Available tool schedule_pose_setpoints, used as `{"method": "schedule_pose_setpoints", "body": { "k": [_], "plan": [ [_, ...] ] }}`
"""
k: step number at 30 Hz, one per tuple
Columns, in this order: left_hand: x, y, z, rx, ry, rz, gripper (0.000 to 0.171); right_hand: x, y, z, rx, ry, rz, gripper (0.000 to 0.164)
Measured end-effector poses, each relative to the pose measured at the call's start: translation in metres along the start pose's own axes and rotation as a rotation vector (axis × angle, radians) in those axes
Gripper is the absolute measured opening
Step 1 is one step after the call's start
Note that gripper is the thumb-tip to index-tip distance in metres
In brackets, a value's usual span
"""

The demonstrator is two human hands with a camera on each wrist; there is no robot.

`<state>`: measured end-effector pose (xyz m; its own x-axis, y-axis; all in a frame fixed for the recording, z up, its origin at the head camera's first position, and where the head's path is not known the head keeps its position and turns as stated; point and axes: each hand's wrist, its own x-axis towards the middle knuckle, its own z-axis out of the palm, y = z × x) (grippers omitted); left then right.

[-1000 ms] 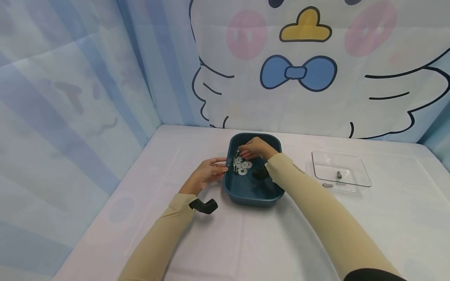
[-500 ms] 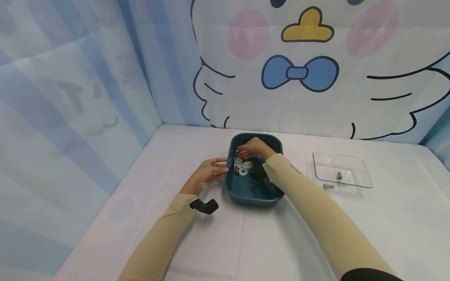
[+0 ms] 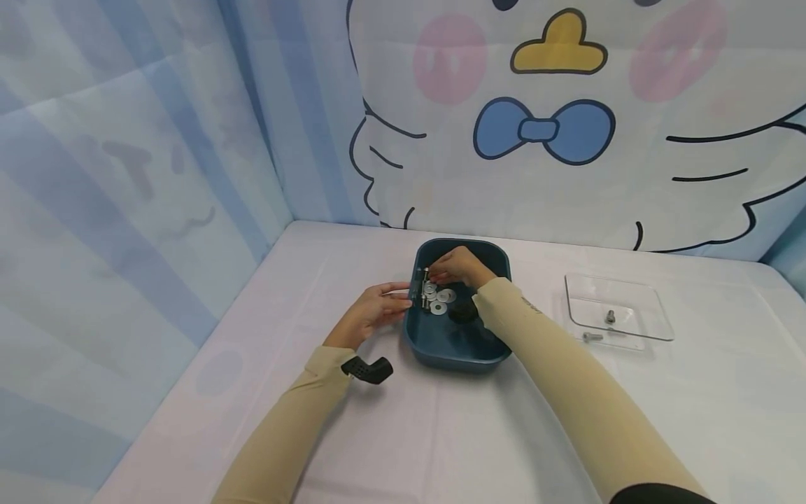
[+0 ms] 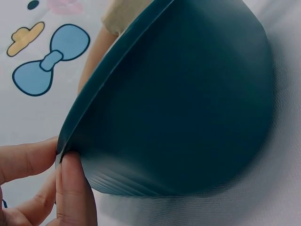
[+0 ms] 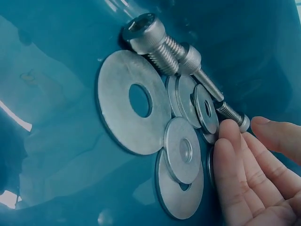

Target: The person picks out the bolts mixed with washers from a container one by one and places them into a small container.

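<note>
A dark teal plastic bin [image 3: 456, 364] holds a pile of flat metal washers [image 5: 117, 103] and several socket-head screws [image 5: 146, 35] along its left wall. My left hand [image 3: 370, 316] grips the left rim, with fingers on both sides of the wall in the left wrist view. Inside the bin, my right hand [image 3: 460, 266] reaches to the far left part of the pile. The right wrist view puts one screw's head [image 5: 244, 123] between the thumb and fingertips of that hand [image 5: 263, 179]. Its threaded shank points back toward the other screws.
Right of the bin lies a shallow clear plastic tray [image 3: 660, 311] with a screw [image 3: 611, 317] in it and another screw [image 3: 592, 337] by its front edge. A printed cloth [image 3: 541, 196] hangs behind the table [image 3: 491, 434], and a second cloth [image 3: 126, 280] at the left.
The screw at my right fingertips turns slightly, from tilted to more lengthwise in the bin. My left hand keeps its place on the rim; the head view shifts a little.
</note>
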<state>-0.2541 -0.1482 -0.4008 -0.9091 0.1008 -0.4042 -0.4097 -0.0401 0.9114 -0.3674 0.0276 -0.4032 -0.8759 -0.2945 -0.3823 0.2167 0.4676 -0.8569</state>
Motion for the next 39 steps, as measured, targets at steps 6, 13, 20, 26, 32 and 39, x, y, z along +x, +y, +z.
{"method": "schedule_pose_setpoints", "body": {
  "k": [6,13,20,26,32,39],
  "plan": [
    [0.0006,-0.0005,0.0004,0.003,0.004,0.006,0.046,-0.0008,0.0007,0.0003,0.016,0.003,0.007,0.026],
    [0.0000,-0.0002,-0.0002,0.000,0.002,0.006,0.046,0.0019,0.0026,0.0030,0.041,0.015,0.012,0.026],
    [-0.0009,0.0001,-0.0004,0.002,-0.012,0.012,0.046,0.0046,0.0049,0.0057,0.036,0.008,-0.025,0.027],
    [-0.0005,-0.0006,-0.0014,0.012,-0.010,0.019,0.046,0.0058,0.0065,0.0067,0.025,0.012,-0.066,0.027],
    [0.0011,-0.0022,-0.0018,0.002,-0.012,0.025,0.046,0.0070,0.0077,0.0064,0.016,0.032,-0.119,0.026],
    [0.0011,-0.0020,-0.0018,-0.006,-0.019,0.025,0.047,0.0042,0.0041,0.0060,0.046,0.038,-0.134,0.027]
  ]
}}
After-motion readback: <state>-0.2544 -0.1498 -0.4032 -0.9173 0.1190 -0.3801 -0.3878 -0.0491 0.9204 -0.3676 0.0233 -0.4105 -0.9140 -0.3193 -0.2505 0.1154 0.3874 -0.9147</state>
